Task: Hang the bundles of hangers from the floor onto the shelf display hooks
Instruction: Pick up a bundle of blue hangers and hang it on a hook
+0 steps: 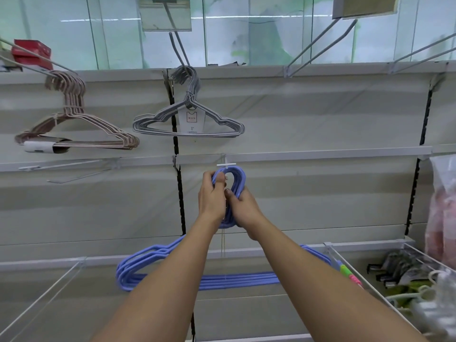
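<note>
A bundle of blue hangers (237,280) hangs down in front of me, its hook ends raised to a white display hook (226,165) on the middle shelf rail. My left hand (212,196) grips the left side of the blue hook loops. My right hand (243,209) grips the necks just below. Whether the loops sit over the display hook cannot be told. A grey bundle (188,119) with a paper tag hangs on the upper centre hook, and a pink-brown bundle (76,129) hangs at upper left.
Bare wire display hooks (320,43) jut out at upper right. A red box (32,53) sits on the top left. Wire-fenced shelves (350,272) hold mixed goods at lower right, with pink bagged items (444,211) on the right edge.
</note>
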